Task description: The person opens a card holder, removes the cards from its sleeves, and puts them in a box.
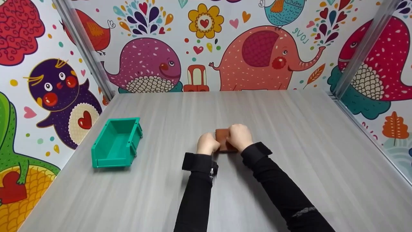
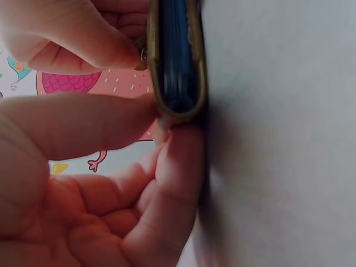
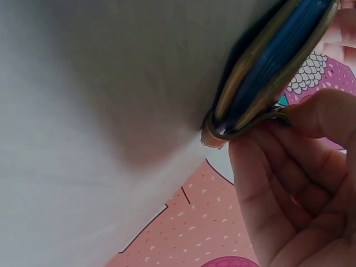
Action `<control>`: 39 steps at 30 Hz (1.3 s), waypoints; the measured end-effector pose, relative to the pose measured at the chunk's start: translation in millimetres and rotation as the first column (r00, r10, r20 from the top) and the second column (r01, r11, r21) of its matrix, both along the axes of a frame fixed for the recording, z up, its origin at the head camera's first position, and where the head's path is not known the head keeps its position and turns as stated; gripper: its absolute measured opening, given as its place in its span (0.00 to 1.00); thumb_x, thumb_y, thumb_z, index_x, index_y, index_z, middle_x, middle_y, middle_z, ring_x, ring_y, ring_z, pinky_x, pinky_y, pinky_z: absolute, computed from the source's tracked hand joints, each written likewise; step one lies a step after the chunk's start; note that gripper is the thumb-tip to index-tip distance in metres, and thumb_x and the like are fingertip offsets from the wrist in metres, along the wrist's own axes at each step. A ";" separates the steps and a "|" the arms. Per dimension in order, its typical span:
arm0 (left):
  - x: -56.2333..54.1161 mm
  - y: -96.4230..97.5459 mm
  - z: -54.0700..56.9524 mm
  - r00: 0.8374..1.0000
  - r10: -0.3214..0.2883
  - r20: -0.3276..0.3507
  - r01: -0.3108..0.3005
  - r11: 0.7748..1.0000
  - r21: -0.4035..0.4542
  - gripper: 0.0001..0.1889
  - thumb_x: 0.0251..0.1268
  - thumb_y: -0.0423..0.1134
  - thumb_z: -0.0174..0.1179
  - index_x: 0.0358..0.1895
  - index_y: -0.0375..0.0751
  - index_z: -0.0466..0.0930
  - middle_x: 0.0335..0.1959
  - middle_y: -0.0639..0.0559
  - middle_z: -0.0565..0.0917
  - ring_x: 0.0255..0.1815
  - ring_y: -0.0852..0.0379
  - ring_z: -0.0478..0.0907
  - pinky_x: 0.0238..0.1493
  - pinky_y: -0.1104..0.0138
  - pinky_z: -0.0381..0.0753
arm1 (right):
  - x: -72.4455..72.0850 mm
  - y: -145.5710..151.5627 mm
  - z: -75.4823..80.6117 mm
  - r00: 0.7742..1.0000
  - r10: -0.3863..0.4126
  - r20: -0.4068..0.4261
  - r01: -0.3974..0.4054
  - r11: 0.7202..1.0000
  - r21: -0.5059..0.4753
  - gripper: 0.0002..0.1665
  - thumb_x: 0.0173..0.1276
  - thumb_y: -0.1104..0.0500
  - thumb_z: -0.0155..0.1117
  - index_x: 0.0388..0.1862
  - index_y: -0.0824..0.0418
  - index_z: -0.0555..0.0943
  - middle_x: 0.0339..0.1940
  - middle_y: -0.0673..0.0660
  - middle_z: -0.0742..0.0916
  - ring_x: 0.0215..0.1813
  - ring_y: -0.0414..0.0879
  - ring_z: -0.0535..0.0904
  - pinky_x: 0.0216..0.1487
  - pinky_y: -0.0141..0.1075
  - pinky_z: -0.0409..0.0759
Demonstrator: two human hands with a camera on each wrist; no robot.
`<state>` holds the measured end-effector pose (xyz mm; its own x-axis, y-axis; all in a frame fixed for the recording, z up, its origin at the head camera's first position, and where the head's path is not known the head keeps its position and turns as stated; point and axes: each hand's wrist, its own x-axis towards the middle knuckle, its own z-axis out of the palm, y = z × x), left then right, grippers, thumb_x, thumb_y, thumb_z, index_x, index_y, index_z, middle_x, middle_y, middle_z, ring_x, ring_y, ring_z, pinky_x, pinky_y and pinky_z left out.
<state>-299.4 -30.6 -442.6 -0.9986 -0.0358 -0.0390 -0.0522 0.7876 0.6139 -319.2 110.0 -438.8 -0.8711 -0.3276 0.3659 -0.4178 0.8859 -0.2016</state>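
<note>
Brown wallet-like case [image 1: 222, 137] lies on the gray tabletop [image 1: 161, 193] just right of ctr frame, btwn 2 bare hands, as I watch remotely on my head-cam feed. L hand [image 1: 207, 143] grips the case at its left side, thumb & forefinger pinching the edge; R hand [image 1: 240, 137], at its right side, pinches a small strap [image 3: 256, 123] on it, seen right of ctr on my R-wrist feed. Blue inner layers [image 3: 278, 64] show btwn the covers, upper right of that feed. 2 black sleeves [image 1: 193, 206] run up from bottom of the head-cam frame. 1 green bin [image 1: 111, 162], open-topped, stands mid-left, well apart from both hands. Printed panels [image 1: 206, 58] w/ cartoon animals fill top & sides.
</note>
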 end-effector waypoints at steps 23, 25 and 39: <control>1.2 -1.3 -1.6 1.000 -0.007 -0.026 0.007 1.000 0.006 0.15 0.50 0.28 0.63 0.14 0.42 0.68 0.26 0.46 0.81 0.26 0.50 0.71 0.33 0.62 0.76 | 0.2 10.7 3.0 0.994 0.012 0.107 -0.002 0.995 -0.095 0.10 0.60 0.67 0.67 0.20 0.64 0.79 0.21 0.57 0.81 0.29 0.56 0.79 0.35 0.47 0.77; 1.4 -0.9 -1.5 1.000 -0.006 -0.026 0.006 1.000 0.007 0.12 0.50 0.28 0.64 0.16 0.40 0.72 0.28 0.44 0.82 0.27 0.50 0.72 0.36 0.61 0.78 | 0.9 12.8 3.8 0.994 0.022 0.103 -0.011 0.995 -0.101 0.07 0.60 0.67 0.68 0.23 0.65 0.81 0.23 0.59 0.83 0.30 0.56 0.80 0.36 0.47 0.78; 2.6 0.8 -0.3 1.000 0.017 -0.014 -0.017 0.999 0.038 0.10 0.48 0.27 0.63 0.17 0.40 0.72 0.27 0.46 0.79 0.27 0.51 0.70 0.34 0.62 0.76 | 0.9 42.4 11.6 0.991 0.005 0.134 0.017 0.986 -0.167 0.03 0.56 0.72 0.63 0.30 0.72 0.81 0.30 0.65 0.85 0.35 0.60 0.81 0.41 0.49 0.79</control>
<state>-296.8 -29.8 -442.8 -0.9983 -0.0514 -0.0265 -0.0564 0.7631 0.6438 -318.3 152.4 -427.2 -0.9176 -0.2663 0.2951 -0.3719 0.8373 -0.4007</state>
